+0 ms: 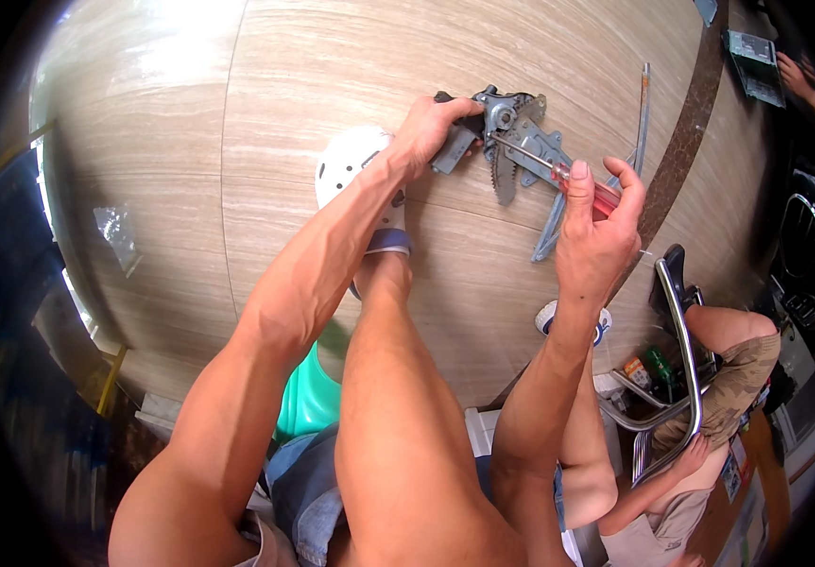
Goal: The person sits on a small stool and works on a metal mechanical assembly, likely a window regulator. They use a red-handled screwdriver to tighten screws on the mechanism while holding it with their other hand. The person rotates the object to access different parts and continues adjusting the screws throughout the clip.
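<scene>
Left hand (pixel 431 128) clamps grey toothed metal regulator mechanism (pixel 511 142) at 12 o'clock on tiled floor (pixel 190 189); right hand (pixel 596 222) grips red-handled screwdriver (pixel 558 172), tip prob. on a screw; undoing fastener, needs steady turning w/ firm brace

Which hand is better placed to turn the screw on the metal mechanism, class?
Right, probably: the right hand holds the red-handled screwdriver, its tip at the metal mechanism; the left hand steadies it.

The screwdriver (pixel 558 170) has a clear red handle and a silver shaft, and the metal mechanism (pixel 511 142) at twelve o'clock is grey. The floor (pixel 190 142) is beige with fine streaks, crossed at two o'clock by a dark brown band (pixel 686 142). The shoe (pixel 351 161) is white.
</scene>
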`<action>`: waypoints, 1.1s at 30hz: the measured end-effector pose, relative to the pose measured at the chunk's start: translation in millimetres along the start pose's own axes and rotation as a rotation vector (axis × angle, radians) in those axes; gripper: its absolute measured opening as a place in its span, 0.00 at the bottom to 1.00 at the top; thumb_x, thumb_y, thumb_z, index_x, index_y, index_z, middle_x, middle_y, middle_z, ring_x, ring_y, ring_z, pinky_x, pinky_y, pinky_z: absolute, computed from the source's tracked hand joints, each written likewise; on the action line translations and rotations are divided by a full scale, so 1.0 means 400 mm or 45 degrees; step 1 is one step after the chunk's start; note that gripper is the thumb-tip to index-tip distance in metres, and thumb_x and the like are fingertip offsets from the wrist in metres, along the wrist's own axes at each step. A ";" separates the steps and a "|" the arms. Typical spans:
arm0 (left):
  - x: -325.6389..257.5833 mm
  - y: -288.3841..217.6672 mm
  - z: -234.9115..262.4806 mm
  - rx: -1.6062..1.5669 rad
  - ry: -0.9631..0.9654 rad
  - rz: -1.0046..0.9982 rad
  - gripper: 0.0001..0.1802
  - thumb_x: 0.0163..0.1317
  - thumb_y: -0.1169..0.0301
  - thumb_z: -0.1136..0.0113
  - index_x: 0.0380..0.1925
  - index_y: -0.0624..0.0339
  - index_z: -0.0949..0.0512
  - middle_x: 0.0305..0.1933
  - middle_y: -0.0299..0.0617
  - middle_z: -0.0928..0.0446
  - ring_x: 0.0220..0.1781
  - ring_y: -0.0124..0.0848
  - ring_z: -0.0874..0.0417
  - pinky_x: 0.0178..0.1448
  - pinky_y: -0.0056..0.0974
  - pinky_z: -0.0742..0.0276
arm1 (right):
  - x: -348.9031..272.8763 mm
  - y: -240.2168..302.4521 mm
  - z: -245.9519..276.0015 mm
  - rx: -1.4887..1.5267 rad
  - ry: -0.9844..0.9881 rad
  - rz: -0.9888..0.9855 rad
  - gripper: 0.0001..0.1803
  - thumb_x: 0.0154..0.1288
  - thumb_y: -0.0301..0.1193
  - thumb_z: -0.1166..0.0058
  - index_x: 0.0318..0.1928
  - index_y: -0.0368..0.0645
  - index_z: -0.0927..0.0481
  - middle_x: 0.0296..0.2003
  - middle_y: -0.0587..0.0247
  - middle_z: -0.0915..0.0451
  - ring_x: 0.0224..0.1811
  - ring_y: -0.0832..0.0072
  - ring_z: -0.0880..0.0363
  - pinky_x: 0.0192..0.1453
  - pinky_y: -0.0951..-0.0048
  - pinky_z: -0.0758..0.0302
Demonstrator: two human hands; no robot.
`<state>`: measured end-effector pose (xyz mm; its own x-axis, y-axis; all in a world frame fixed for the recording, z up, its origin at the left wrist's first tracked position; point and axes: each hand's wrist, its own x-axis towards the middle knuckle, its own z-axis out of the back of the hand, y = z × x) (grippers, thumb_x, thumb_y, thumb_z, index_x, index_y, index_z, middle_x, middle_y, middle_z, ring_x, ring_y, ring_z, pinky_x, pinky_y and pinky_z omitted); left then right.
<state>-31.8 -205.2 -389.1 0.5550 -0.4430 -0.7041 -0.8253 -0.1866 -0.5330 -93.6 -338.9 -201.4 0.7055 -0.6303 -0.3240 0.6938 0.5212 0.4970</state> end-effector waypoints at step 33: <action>-0.009 -0.004 -0.005 -0.091 -0.053 -0.038 0.20 0.63 0.60 0.36 0.33 0.72 0.15 0.25 0.49 0.16 0.22 0.31 0.18 0.26 0.35 0.25 | -0.010 0.003 -0.010 0.263 0.080 0.306 0.18 0.74 0.31 0.40 0.58 0.36 0.26 0.60 0.47 0.19 0.57 0.65 0.16 0.61 0.64 0.20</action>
<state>-32.8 -205.2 -385.0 0.5821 -0.3995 -0.7082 -0.8128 -0.2620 -0.5203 -95.0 -333.2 -202.5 0.8576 -0.4632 -0.2236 0.4669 0.5187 0.7162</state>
